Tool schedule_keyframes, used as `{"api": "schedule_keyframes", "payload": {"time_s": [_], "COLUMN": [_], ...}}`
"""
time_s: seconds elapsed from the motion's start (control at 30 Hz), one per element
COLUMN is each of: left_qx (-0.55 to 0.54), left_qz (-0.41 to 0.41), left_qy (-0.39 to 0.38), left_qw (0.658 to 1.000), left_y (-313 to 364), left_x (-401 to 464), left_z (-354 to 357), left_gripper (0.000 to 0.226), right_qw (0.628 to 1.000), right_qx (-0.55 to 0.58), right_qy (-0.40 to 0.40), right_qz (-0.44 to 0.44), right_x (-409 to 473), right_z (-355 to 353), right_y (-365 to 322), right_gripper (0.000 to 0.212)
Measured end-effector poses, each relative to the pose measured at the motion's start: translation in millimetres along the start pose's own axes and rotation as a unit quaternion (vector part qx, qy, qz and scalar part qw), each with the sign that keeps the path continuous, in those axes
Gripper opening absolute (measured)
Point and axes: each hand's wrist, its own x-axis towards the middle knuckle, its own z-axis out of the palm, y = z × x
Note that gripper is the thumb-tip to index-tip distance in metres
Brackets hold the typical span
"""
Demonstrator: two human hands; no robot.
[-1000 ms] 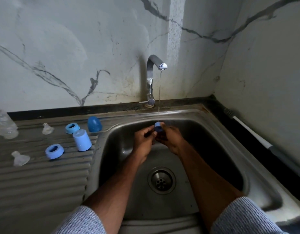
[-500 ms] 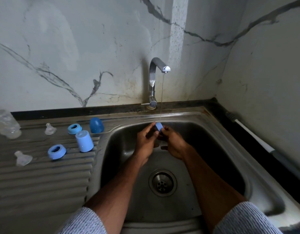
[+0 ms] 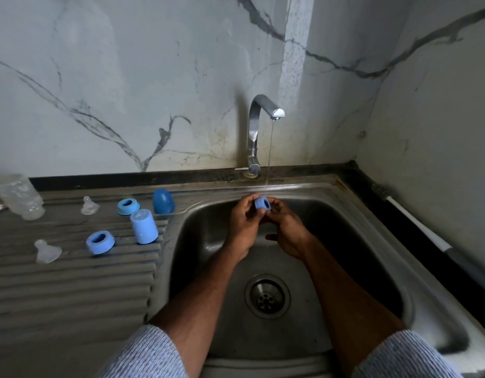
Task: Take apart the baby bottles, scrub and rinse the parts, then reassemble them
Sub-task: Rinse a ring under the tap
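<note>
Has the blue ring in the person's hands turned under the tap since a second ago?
Yes. The blue ring has tipped, so its opening now faces the camera, and it sits just left of the water stream from the tap instead of under it.

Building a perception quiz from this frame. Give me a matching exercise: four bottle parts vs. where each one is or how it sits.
Things:
1. clear bottle body
2. dark blue domed cap
3. light blue cap
4. blue collar ring

Places or states:
A. held by both hands under the tap's stream
B. far left of the drainboard, by the back edge
C. standing between two blue rings on the drainboard
D. at the sink basin's back left rim

Pairs: 1-B, 2-D, 3-C, 4-A
</note>
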Motion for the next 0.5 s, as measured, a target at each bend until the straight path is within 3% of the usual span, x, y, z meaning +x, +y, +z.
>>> {"api": "schedule_keyframes", "payload": {"time_s": [0.23, 0.37, 0.5], "left_qx": [-0.137, -0.266, -0.276], "left_qz": [-0.114, -0.197, -0.271], "left_qy": [-0.005, -0.003, 0.003], "left_qw": [0.984, 0.944, 0.922], "left_y": [2.0, 13.0, 16.9], "left_x": [-1.3, -3.0, -0.2], "left_z": [1.1, 2.3, -4.6], "left_gripper": [0.020, 0.029, 0.036], "right_qw": [0.999, 0.999, 0.999], "right_qx": [-0.048, -0.040, -0.024], "right_qy": [-0.013, -0.036, -0.048], "right_qz": [-0.018, -0.010, 0.002], "right_x": [-2.9, -2.0, 0.1], "right_z": [4.4, 7.0, -1.3], "right_y": [-10.3, -12.8, -10.8], "right_gripper": [0.039, 0.046, 0.035]}}
